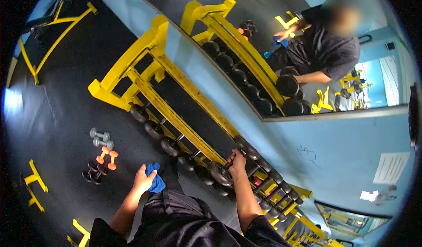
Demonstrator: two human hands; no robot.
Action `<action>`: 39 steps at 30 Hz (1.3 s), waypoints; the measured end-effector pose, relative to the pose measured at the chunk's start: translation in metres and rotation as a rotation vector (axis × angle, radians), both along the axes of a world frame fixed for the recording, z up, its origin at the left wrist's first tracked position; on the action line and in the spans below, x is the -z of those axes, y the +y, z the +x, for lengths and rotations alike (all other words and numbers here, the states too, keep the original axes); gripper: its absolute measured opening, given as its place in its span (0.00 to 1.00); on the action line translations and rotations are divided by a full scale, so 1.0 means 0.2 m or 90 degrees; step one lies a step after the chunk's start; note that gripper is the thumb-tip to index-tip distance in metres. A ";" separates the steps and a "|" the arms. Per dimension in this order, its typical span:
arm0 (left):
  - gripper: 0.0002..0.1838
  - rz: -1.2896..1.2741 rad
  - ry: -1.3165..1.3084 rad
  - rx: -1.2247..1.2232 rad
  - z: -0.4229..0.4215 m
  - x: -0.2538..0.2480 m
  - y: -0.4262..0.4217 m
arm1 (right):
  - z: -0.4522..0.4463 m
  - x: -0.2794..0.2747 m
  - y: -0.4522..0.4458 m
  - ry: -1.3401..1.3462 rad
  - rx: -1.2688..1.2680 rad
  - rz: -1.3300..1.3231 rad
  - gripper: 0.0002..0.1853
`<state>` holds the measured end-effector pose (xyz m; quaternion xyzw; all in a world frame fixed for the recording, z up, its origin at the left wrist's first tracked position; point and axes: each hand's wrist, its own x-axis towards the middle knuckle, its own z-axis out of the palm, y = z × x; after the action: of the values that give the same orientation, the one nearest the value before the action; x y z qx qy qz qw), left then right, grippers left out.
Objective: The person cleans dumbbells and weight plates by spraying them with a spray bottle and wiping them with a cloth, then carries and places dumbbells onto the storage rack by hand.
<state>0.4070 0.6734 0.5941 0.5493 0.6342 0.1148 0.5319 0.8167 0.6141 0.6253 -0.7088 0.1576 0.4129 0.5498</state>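
Observation:
My left hand (143,179) is closed around a crumpled blue cloth (156,179), held in front of my dark clothing. My right hand (238,163) wraps round the handle of a large black dumbbell (219,173) at the yellow dumbbell rack (190,135). One round head of that dumbbell faces me; the other lies beyond my hand, toward the wall. Whether the dumbbell rests on the rack or is lifted, I cannot tell. Several more black dumbbells (169,146) lie along the rack's lower rail, to the left of my right hand.
A wall mirror (263,58) reflects the rack and a person holding the cloth. On the black floor lie grey dumbbells (103,143), orange dumbbells (112,160) and black dumbbells (93,173). More dumbbells (276,176) fill the rack's right end. Yellow frames (35,179) stand at left.

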 end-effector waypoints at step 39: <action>0.24 0.059 0.097 -0.697 -1.04 -0.02 -2.00 | -1.02 0.02 -0.54 -0.583 -0.942 0.164 0.32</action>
<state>0.1991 0.2737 0.5972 0.1692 0.8580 0.3623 0.3225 0.6128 0.5054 0.6203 -0.6573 -0.6261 0.3535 0.2260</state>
